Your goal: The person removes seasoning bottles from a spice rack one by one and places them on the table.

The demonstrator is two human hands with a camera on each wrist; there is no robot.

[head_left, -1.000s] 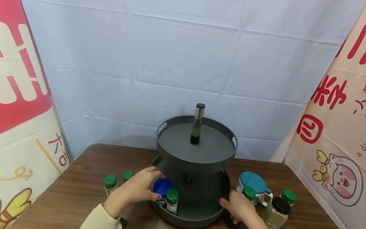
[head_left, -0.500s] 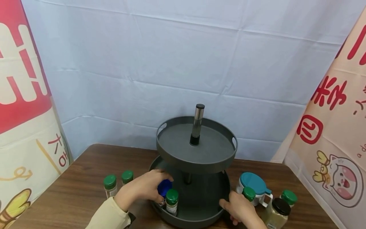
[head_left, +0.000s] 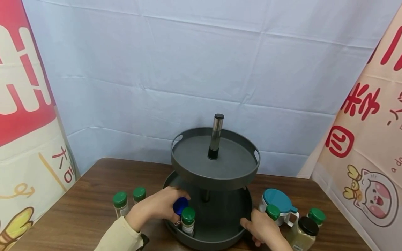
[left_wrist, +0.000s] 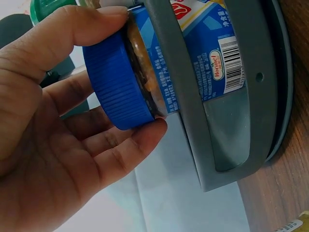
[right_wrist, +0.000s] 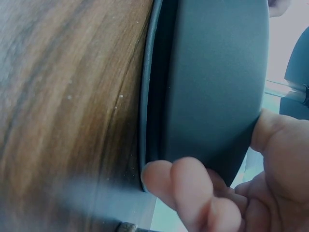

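Observation:
A dark grey two-tier round tray stands on the table; its lower tier has a raised rim. In that tier, at the left, stands a jar with a blue lid, brown contents showing under the lid in the left wrist view. My left hand holds it by the lid, thumb on one side and fingers on the other. Beside the jar is a green-capped shaker bottle. At the right, my right hand grips the lower rim, thumb over the edge and fingers curled outside its wall.
Left of the tray stand two green-capped bottles. To the right are a white pot with a teal lid, a black-lidded jar and more green-capped bottles. The upper tier overhangs the lower one, with a central post.
My left hand has moved right and closed in on the blue-lidded jar, covering more of its lid. My right hand has stayed at the rim.

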